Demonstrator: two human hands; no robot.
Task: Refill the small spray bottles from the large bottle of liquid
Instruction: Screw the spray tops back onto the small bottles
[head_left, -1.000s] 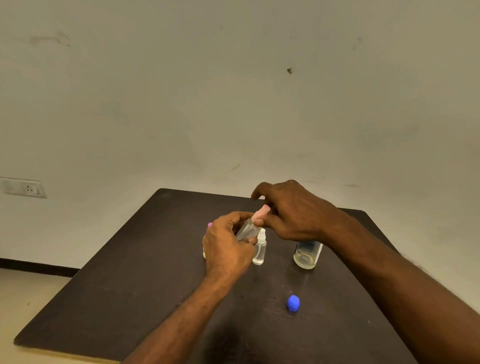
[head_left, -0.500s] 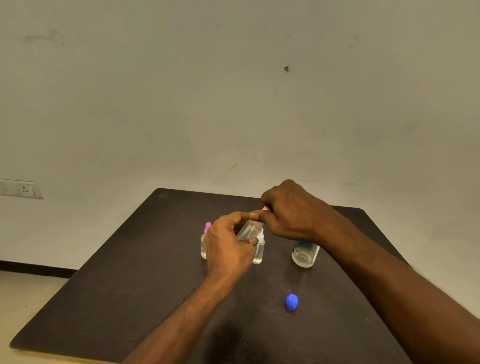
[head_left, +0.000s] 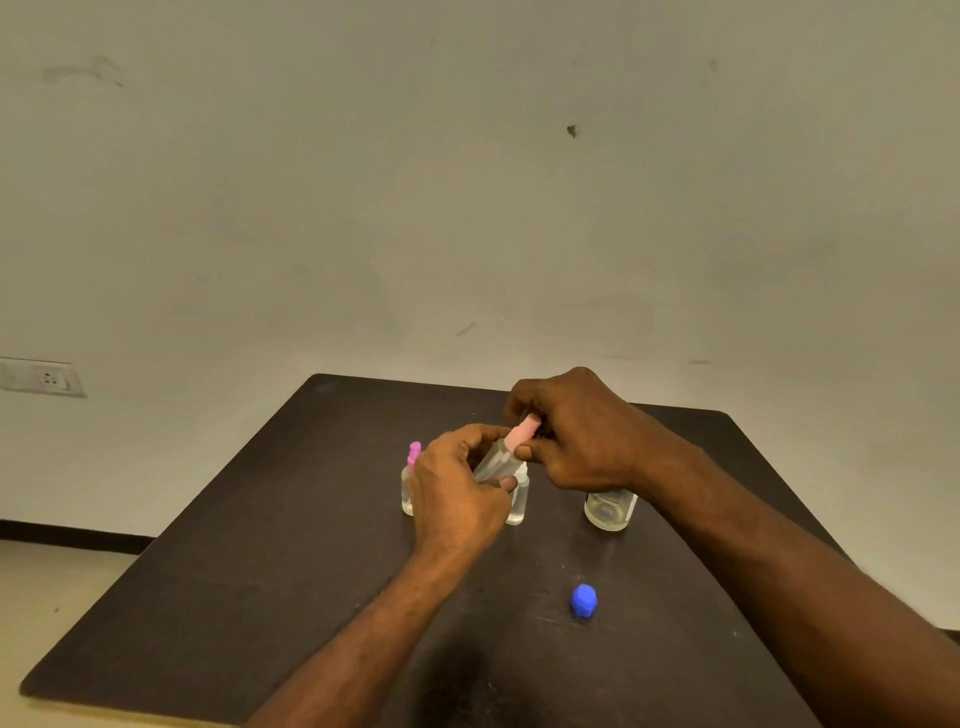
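Observation:
My left hand (head_left: 457, 493) grips a small clear spray bottle (head_left: 494, 462), tilted up to the right above the table. My right hand (head_left: 576, 436) pinches that bottle's pale pink spray top (head_left: 522, 434). Behind my left hand stands a second small bottle with a magenta top (head_left: 414, 454), mostly hidden. A third small bottle with a white top (head_left: 518, 499) stands just right of my left hand. The large clear bottle (head_left: 609, 512) stands uncapped under my right wrist, its upper part hidden. Its blue cap (head_left: 584, 601) lies nearer to me.
All of it sits on a dark brown table (head_left: 260, 571) against a plain wall. A wall socket (head_left: 49, 378) is at the far left. The floor shows beyond the table's left edge.
My right hand's fingers have shifted on the pink top, which was covered half a second ago and shows again now. The held bottle stays at about the same tilt.

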